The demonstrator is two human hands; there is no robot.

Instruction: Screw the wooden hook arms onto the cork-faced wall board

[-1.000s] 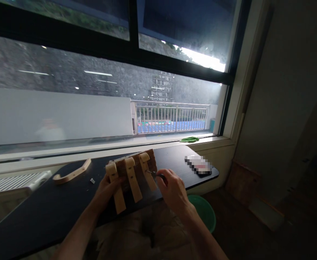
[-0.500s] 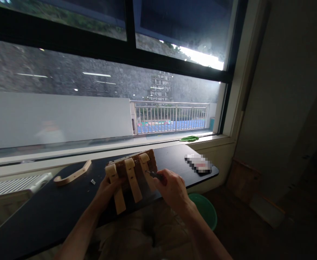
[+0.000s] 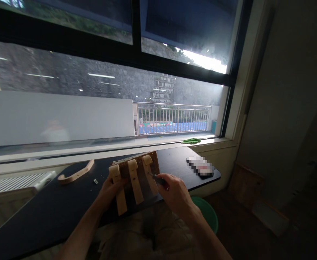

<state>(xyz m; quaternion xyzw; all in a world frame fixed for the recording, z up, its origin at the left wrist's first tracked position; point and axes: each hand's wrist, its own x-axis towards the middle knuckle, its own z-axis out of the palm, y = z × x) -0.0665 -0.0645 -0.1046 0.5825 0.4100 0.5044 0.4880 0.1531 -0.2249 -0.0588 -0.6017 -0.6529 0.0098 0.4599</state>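
Observation:
A brown wooden board point(image 3: 154, 162) is tilted up over the table's near edge. Three pale curved wooden strips point(image 3: 136, 187) hook over its top and hang down its face, each with small holes. My left hand point(image 3: 111, 189) is closed around the board's left side, fingers partly behind the left strip. In my right hand point(image 3: 174, 191) is a screwdriver point(image 3: 160, 180) with a dark handle, gripped in a closed fist. Its thin tip points at the upper part of the right strip; whether it sits in a screw is too small to tell.
On the dark table point(image 3: 39, 213) lie a loose curved wooden strip point(image 3: 77, 176), small metal hardware point(image 3: 95, 181) and a blurred-out phone-shaped item point(image 3: 200, 166). A green cloth point(image 3: 191, 141) rests on the windowsill. Below right stands a green basin point(image 3: 208, 215); a radiator point(image 3: 20, 184) is at left.
The whole view has shifted slightly, so everything appears a little further right. Both hands keep their hold, and the screwdriver stays at the right strip.

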